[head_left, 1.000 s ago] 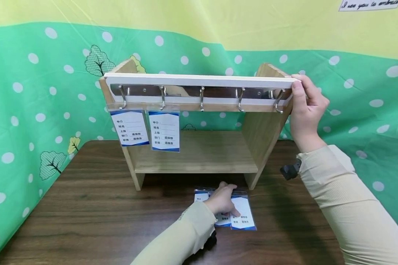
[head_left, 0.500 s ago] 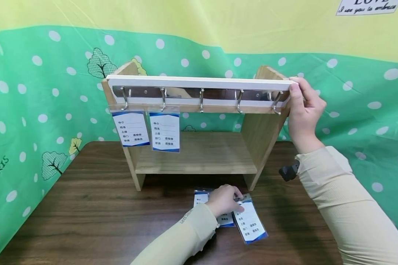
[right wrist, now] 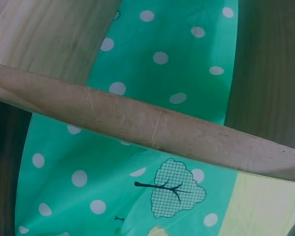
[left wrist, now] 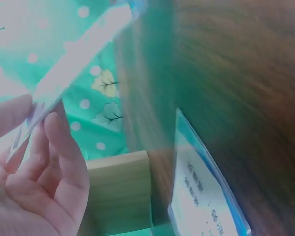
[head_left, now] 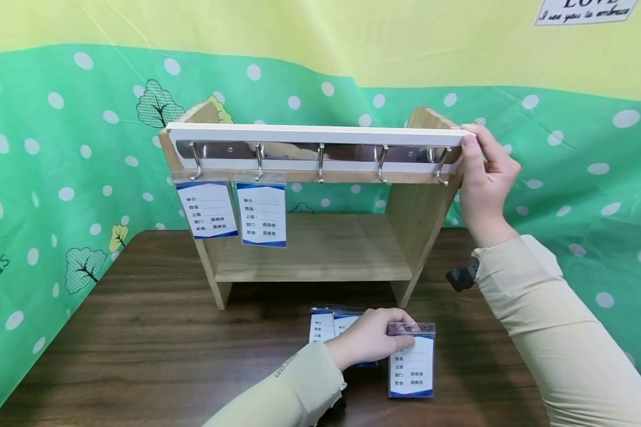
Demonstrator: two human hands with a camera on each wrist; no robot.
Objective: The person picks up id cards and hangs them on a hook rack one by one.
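My left hand (head_left: pixel 371 338) pinches the top edge of a clear-sleeved ID badge (head_left: pixel 412 370), blue and white with printed text. In the left wrist view, thumb and fingers hold this badge (left wrist: pixel 83 56) tilted and raised off the tabletop. Two more badges (head_left: pixel 321 326) lie on the table, partly covered by the left hand; one badge (left wrist: pixel 199 189) shows in the left wrist view. My right hand (head_left: pixel 488 184) grips the right end of a white hook rail (head_left: pixel 320 133) on a wooden shelf (head_left: pixel 310 246). Two badges (head_left: pixel 262 214) hang from the rail's left hooks.
The shelf stands on a dark wood table (head_left: pixel 112 344). Several metal hooks (head_left: pixel 321 163) stick out along the rail. Behind is a green and yellow dotted cloth (head_left: pixel 59 148). A wooden edge (right wrist: pixel 152 125) crosses the right wrist view.
My left hand has picked one badge out of those on the table, shifting it right and turning it upright towards me. My right hand keeps its grip on the rail's end.
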